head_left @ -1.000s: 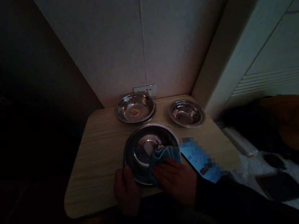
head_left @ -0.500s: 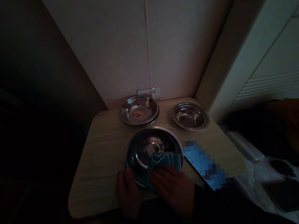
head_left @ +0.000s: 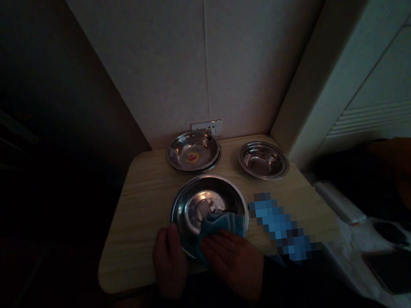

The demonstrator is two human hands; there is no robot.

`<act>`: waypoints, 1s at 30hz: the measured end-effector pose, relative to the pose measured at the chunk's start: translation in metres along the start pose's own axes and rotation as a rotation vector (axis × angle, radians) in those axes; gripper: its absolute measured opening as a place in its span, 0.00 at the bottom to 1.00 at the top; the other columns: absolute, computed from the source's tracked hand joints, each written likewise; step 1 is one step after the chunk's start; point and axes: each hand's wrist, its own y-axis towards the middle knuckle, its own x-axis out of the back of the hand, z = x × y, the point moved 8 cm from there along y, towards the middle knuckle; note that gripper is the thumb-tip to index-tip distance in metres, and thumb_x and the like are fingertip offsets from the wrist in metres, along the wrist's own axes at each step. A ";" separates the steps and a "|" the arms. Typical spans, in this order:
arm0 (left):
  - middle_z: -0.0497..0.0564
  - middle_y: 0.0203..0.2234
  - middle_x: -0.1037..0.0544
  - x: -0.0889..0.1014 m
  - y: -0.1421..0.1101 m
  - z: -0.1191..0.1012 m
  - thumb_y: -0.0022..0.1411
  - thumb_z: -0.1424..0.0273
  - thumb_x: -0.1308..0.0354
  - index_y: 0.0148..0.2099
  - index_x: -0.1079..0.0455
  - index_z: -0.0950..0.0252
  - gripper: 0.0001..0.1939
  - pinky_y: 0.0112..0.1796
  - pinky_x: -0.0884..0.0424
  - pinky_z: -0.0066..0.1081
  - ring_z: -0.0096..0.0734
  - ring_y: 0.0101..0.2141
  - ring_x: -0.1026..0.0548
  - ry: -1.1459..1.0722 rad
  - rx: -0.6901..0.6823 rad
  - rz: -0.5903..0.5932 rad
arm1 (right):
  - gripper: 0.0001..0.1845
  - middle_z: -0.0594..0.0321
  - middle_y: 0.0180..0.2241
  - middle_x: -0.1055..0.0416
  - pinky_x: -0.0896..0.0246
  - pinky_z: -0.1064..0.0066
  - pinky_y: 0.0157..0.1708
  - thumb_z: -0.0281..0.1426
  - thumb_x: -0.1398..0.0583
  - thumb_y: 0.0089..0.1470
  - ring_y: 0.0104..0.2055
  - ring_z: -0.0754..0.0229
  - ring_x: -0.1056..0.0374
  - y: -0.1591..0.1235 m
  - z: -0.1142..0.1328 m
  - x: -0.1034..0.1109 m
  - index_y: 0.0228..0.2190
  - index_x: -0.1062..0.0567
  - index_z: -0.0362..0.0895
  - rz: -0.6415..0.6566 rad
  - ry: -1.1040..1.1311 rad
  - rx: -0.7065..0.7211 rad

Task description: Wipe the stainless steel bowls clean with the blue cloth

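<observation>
The left hand gripped the near left rim of a metal bowl, which sat at the front of the wooden table. The right hand, fingers close together, held a blue cloth against the bowl's near right inside. Behind stood stacked bowls, a sticker in the top one; smaller bowls stood to the right.

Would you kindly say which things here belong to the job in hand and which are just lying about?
In use:
large metal bowl, left hand at its rim
blue cloth under the right hand

Seemingly lying about:
stickered bowl at the back
smaller bowls at right
pixelated blue object
dark flat object
</observation>
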 end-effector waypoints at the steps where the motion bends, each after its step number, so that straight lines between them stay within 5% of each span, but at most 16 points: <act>1: 0.43 0.14 0.37 -0.001 0.002 -0.001 0.56 0.50 0.53 0.22 0.42 0.61 0.21 0.21 0.41 0.28 0.26 0.19 0.39 -0.018 0.002 0.018 | 0.15 0.52 0.44 0.25 0.36 0.58 0.49 0.27 0.50 0.61 0.46 0.55 0.30 -0.004 -0.002 0.004 0.47 0.30 0.37 0.028 -0.019 0.041; 6: 0.44 0.17 0.34 -0.003 0.002 -0.003 0.56 0.48 0.52 0.24 0.39 0.62 0.22 0.24 0.39 0.28 0.27 0.22 0.36 -0.096 0.062 -0.005 | 0.14 0.53 0.41 0.24 0.34 0.59 0.47 0.25 0.49 0.61 0.43 0.54 0.29 -0.012 -0.011 0.016 0.45 0.28 0.37 0.015 -0.080 0.096; 16: 0.55 0.29 0.25 0.005 -0.032 0.033 0.55 0.47 0.54 0.32 0.33 0.61 0.23 0.36 0.31 0.39 0.41 0.34 0.27 -0.119 0.227 -0.141 | 0.17 0.49 0.44 0.26 0.34 0.60 0.47 0.23 0.52 0.60 0.47 0.54 0.31 -0.004 -0.006 -0.006 0.48 0.30 0.35 0.011 -0.012 0.039; 21: 0.54 0.30 0.25 -0.005 -0.040 0.026 0.55 0.47 0.54 0.35 0.34 0.61 0.23 0.35 0.30 0.37 0.39 0.32 0.27 -0.159 0.188 -0.057 | 0.18 0.49 0.46 0.27 0.32 0.61 0.46 0.23 0.51 0.59 0.48 0.54 0.31 -0.002 -0.015 -0.010 0.50 0.31 0.35 0.011 -0.013 -0.018; 30: 0.51 0.25 0.28 -0.001 -0.046 0.025 0.55 0.49 0.53 0.31 0.38 0.60 0.19 0.29 0.34 0.34 0.36 0.27 0.30 -0.021 0.221 -0.209 | 0.18 0.50 0.45 0.26 0.31 0.64 0.46 0.24 0.51 0.59 0.48 0.55 0.31 0.013 -0.006 -0.007 0.50 0.33 0.35 -0.024 0.146 -0.136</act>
